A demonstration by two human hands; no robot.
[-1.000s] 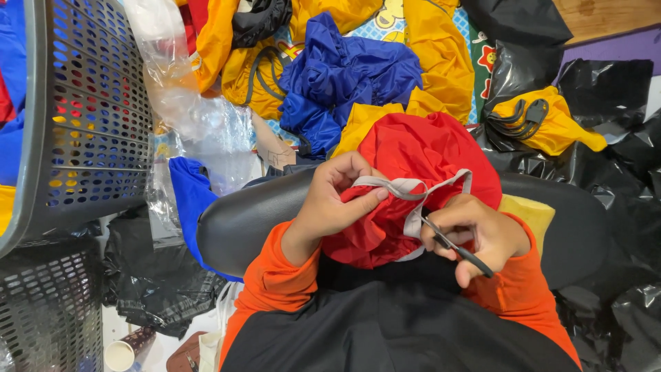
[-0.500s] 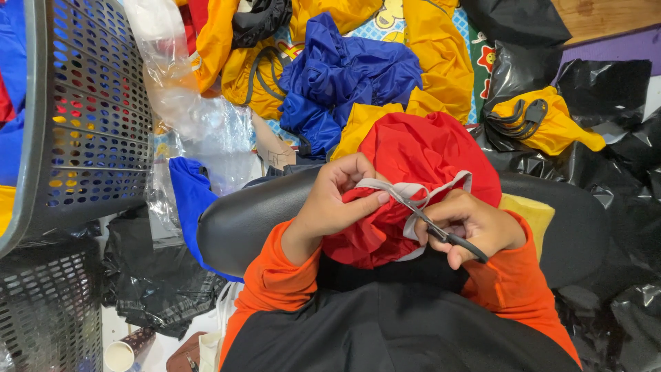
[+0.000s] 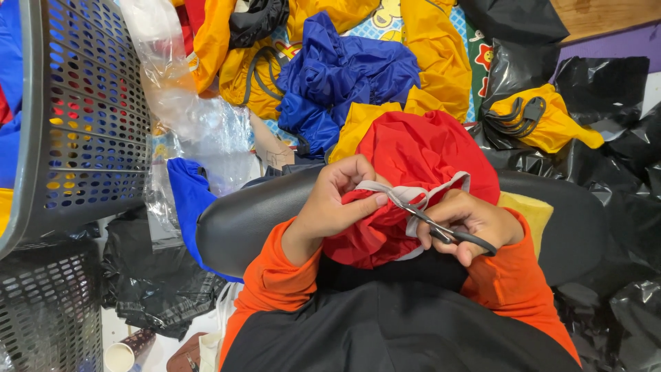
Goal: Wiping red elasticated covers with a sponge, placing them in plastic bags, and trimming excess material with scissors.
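Both hands work at your lap. Your left hand (image 3: pixel 330 207) pinches the grey trim (image 3: pixel 385 189) of the red fabric (image 3: pixel 420 151); your right hand (image 3: pixel 475 224) grips small scissors (image 3: pixel 430 222), blades at the trim.

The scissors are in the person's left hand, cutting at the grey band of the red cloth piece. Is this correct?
Not quite. In the head view the scissors are in the right hand; the left hand pinches the grey band of the red cloth piece.

Grey perforated basket (image 3: pixel 82 117), blue jacket (image 3: pixel 344 76), clear plastic (image 3: pixel 200 124).
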